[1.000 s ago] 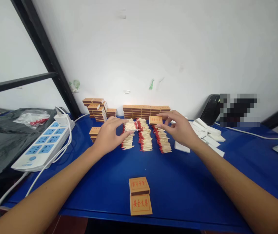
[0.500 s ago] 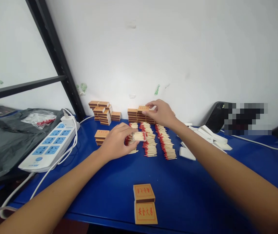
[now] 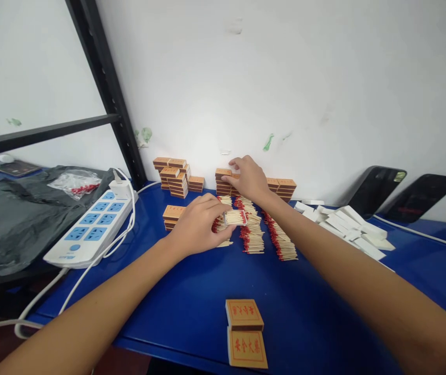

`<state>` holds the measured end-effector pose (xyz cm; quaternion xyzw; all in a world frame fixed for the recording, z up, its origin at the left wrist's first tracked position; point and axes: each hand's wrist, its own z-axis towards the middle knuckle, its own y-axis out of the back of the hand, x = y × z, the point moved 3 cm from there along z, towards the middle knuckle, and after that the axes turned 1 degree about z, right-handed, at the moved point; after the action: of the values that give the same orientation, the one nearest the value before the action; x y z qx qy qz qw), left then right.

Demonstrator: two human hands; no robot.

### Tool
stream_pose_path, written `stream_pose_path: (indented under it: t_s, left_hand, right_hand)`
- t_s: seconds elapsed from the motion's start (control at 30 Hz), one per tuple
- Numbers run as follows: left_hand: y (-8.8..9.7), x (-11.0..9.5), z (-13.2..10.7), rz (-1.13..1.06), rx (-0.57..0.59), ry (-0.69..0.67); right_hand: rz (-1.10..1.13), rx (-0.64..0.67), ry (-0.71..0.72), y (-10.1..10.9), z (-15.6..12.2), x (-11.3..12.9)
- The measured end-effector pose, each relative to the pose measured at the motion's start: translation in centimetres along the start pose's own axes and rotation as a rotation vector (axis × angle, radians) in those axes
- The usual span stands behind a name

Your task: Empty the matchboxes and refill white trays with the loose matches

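My left hand (image 3: 203,224) is closed on a white matchbox tray (image 3: 235,217) packed with red-tipped matches, held just above the table. Beyond it, my right hand (image 3: 248,179) is at a stack of orange matchboxes (image 3: 223,182) by the wall. Its thumb and forefinger are apart around the top of the stack, and part of a box shows behind the thumb. Loose matches lie in rows, including a middle row (image 3: 253,242) and a right row (image 3: 281,239). Two matchboxes (image 3: 245,314) with red lettering lie near the front edge.
More matchbox stacks stand at the back left (image 3: 178,182) and back right (image 3: 285,188). A white power strip (image 3: 94,219) with cables lies at left beside a dark plastic bag (image 3: 15,224). White trays (image 3: 348,224) are heaped at right, before two dark phones (image 3: 377,192) against the wall.
The view has shifted, so most things sit farther right. My right hand has moved slightly left along the stacks, and the matchbox between its fingers no longer shows there. My left hand keeps its tray.
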<state>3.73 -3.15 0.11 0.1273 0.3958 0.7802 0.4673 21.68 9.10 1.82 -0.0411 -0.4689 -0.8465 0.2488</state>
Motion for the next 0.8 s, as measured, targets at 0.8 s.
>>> stream_pose_path:
  t_s: [0.8]
  left_hand:
    - [0.6,0.4,-0.3,0.265,-0.195,0.219]
  right_hand:
    - [1.03,0.495,-0.6,4.9,-11.9,3.6]
